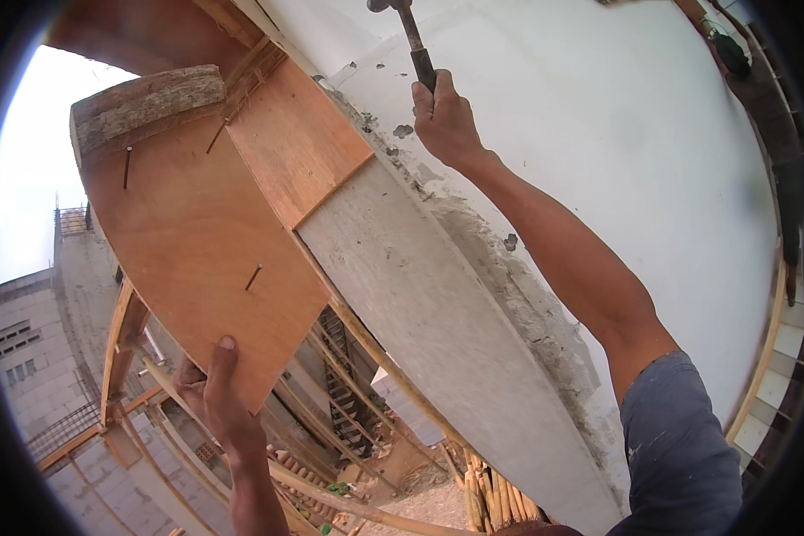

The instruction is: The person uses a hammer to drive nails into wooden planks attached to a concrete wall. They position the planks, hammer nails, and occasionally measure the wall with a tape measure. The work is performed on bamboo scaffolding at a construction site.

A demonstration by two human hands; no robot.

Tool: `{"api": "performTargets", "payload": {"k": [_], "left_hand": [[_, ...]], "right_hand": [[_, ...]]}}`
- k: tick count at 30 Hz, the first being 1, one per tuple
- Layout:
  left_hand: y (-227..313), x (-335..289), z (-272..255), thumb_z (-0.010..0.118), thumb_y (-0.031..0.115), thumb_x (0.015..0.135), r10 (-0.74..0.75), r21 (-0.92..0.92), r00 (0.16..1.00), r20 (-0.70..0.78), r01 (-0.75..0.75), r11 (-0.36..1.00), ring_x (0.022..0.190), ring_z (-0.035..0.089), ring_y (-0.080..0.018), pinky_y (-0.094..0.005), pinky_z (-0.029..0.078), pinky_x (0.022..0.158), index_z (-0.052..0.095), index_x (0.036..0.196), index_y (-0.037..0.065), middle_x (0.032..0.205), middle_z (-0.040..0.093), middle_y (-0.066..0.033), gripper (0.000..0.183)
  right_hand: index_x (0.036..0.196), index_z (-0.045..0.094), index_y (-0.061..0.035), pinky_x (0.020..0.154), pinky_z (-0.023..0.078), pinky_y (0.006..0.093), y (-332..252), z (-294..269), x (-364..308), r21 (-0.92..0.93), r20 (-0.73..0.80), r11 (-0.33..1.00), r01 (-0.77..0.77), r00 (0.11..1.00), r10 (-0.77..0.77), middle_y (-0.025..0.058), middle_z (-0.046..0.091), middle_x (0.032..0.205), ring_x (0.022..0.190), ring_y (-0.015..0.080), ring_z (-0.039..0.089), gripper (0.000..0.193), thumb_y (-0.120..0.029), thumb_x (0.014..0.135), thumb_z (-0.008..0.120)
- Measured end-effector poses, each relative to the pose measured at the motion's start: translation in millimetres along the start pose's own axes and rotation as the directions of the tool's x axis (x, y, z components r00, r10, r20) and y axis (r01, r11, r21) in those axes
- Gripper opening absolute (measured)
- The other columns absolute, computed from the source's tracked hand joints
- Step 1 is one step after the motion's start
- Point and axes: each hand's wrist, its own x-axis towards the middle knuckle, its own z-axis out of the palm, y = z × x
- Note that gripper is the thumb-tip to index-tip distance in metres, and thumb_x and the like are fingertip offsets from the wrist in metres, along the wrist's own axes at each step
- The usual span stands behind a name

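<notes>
My left hand (227, 397) grips the lower edge of a reddish-brown plywood panel (183, 237), thumb on its face and fingers curled behind. One nail (254, 277) sticks up from the panel's lower part. Near its top, another nail (126, 167) and a third nail (215, 136) stand out, close to a rough wooden board (152, 100) along the far end. Raised to the upper right, my right hand (448, 127) is closed around the handle of a hammer (413, 40). The hammer's head is partly cut off by the picture's top edge, apart from the panel.
A concrete beam (420, 313) runs diagonally beside the panel, with a smaller plywood piece (299, 138) at its upper end. White wall (634, 161) fills the right. Wooden poles (491, 496), framing and ground lie far below. Another person's arm (692, 13) shows at upper right.
</notes>
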Motion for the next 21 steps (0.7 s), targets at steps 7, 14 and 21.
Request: {"api": "performTargets", "payload": {"k": [7,14,21], "left_hand": [[-28.2,-21.7,-26.1,0.067,0.013,0.085,-0.038,0.044,0.997,-0.069,0.041,0.998,0.079,0.061,-0.0147,-0.0289,0.049,0.075,0.066,0.100,-0.008,0.088,0.068,-0.0101,0.026],[-58.6,-40.4,-1.7,0.068,0.012,0.088,-0.053,-0.006,0.999,-0.012,0.053,0.999,0.082,0.062,-0.0139,-0.0284,0.048,0.078,0.067,0.100,-0.007,0.091,0.069,-0.0090,0.023],[-73.9,-46.7,13.2,0.069,0.012,0.088,-0.074,0.042,0.997,-0.010,0.075,0.996,0.079,0.060,-0.0120,-0.0277,0.047,0.075,0.068,0.097,-0.005,0.089,0.069,-0.0070,0.019]], "right_hand": [[0.118,0.050,0.0065,0.052,0.051,0.0408,9.6,1.7,-6.6,-0.471,0.550,0.867,-0.159,0.716,0.430,0.0193,0.065,0.081,0.058,0.0267,0.065,0.044,-0.035,0.104,0.044],[0.113,0.053,0.0059,0.063,0.056,0.0471,-20.4,12.0,18.6,-0.093,0.150,0.996,0.001,0.989,0.013,0.0245,0.069,0.091,0.066,0.0403,0.068,0.043,-0.035,0.103,0.046],[0.114,0.056,0.0021,0.055,0.049,0.0460,35.8,15.2,0.0,-0.552,0.483,0.828,0.102,0.848,0.217,0.0170,0.065,0.080,0.058,0.0283,0.064,0.045,-0.039,0.105,0.041]]}}
